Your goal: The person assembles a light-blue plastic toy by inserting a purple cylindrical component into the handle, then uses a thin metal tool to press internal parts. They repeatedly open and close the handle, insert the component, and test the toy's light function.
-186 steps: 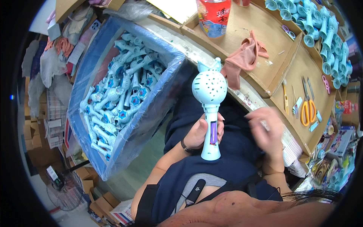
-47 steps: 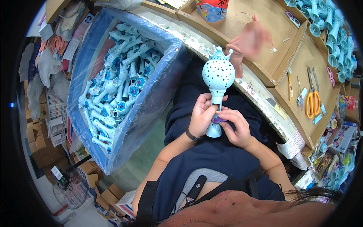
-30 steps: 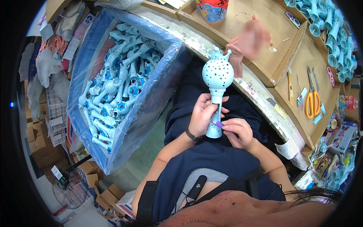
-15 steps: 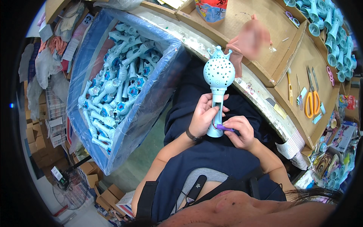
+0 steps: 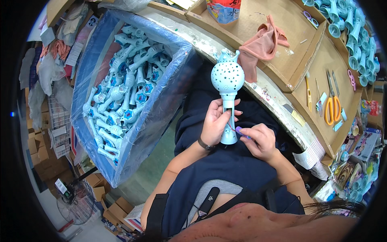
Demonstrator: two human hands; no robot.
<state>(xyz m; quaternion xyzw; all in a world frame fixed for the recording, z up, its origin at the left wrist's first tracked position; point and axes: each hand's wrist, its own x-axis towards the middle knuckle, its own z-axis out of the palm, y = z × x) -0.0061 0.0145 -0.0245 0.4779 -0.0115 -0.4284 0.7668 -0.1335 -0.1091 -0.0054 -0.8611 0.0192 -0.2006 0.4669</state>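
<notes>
A light-blue toy wand (image 5: 227, 76), with a crown on top and a round head pierced by star-shaped holes, stands nearly upright before me. My left hand (image 5: 215, 123) is closed round its handle, just below the head. A long opening runs down the front of the handle, and a thin reddish wire comes out of it. Beside the flared lower end, my right hand (image 5: 260, 139) pinches a small purple cylinder, seemingly a battery (image 5: 238, 130), partly hidden by the fingers. The wire runs toward that purple piece; where it joins is hidden.
A blue plastic-lined bin (image 5: 155, 133) full of similar wand parts is at left. Cardboard trays (image 5: 298, 86) on the bench hold a pink cloth (image 5: 258, 44), orange-handled scissors (image 5: 332, 109) and small tools. More light-blue parts (image 5: 354, 40) lie at far right.
My right hand has moved slightly right, drawing the purple battery away from the handle and turning it more end-on. The wand's head has shifted a little left and down.
</notes>
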